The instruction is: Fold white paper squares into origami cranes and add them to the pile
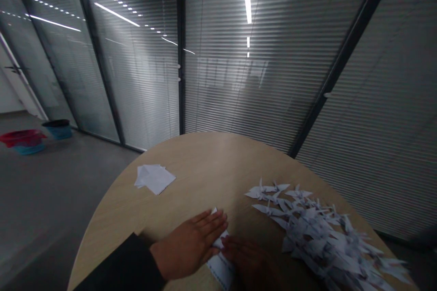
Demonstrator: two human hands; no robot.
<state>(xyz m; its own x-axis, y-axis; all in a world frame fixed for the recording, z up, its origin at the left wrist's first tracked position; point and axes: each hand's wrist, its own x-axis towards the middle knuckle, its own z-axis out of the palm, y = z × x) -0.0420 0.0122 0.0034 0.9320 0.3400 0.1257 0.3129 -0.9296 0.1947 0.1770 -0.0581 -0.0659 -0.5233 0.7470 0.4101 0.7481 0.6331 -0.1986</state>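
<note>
My left hand (191,246) lies flat on a folded white paper (220,261) near the front of the round wooden table (205,163), its fingers stretched out and together. My right hand (254,263) rests on the same paper from the right, fingers flat and in shadow. Most of the paper is hidden under both hands. A black sleeve covers my left forearm.
A heap of several folded white paper cranes (317,232) spreads over the table's right side. A small stack of white paper squares (153,178) lies at the left. Behind are glass walls with blinds; bins (23,141) stand on the floor far left.
</note>
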